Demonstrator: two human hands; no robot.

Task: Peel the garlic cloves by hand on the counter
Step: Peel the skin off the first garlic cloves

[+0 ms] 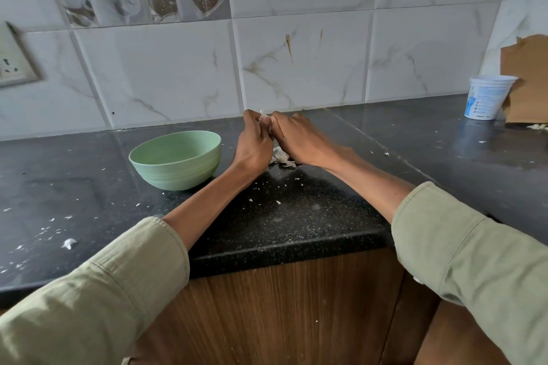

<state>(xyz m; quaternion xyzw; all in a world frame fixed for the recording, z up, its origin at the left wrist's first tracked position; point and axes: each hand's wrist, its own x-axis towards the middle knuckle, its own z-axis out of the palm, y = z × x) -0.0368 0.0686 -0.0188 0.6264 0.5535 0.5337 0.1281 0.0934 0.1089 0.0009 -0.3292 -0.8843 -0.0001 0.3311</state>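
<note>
A small whitish garlic clove shows between the fingertips of both hands, held above the black counter near the tiled wall. My left hand and my right hand meet there, backs toward the camera, fingers curled in and pinching the clove from either side. Most of the clove is hidden by the fingers. A little heap of white garlic skins lies on the counter just under the hands.
A pale green bowl stands left of my left hand; its inside is hidden. A white plastic tub and brown cardboard sit at the far right by the wall. Skin flakes dot the counter. A wall socket is at the left.
</note>
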